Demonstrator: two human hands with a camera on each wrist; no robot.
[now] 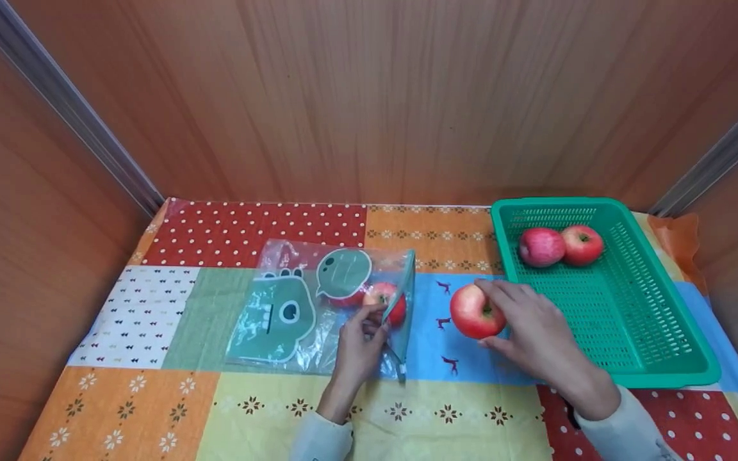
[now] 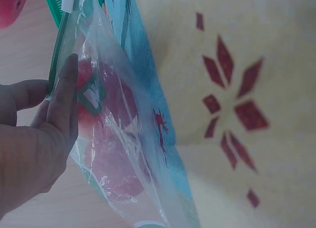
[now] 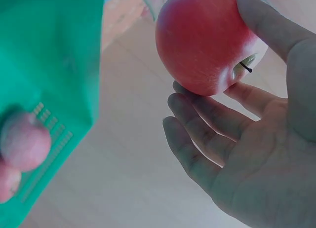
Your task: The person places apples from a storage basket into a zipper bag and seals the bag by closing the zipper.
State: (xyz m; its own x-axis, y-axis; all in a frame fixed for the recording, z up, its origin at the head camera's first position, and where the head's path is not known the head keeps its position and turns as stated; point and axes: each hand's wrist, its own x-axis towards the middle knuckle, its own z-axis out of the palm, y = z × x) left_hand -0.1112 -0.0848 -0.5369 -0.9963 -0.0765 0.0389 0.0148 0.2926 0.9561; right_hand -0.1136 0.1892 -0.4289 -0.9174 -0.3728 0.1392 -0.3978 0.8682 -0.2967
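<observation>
A clear zip bag [image 1: 324, 349] with green cartoon prints lies flat at the middle of the table, its mouth facing right. Two apples show through its plastic, one of them a red-yellow apple [image 1: 377, 294] near the mouth. My left hand [image 1: 359, 349] pinches the bag's green-edged opening between thumb and fingers; the white slider [image 2: 67, 2] shows in the left wrist view. In my right hand [image 1: 539, 330] is another red apple [image 1: 476, 312], gripped by thumb and fingers between the bag and the basket. Its stem faces the palm in the right wrist view.
A green plastic basket [image 1: 612, 378] stands at the right, with a dark pink apple [image 1: 542, 247] and a red apple [image 1: 582, 245] at its far end. A patterned patchwork cloth [image 1: 279, 416] covers the table. Wood-grain panels [image 1: 407, 102] enclose the back and sides.
</observation>
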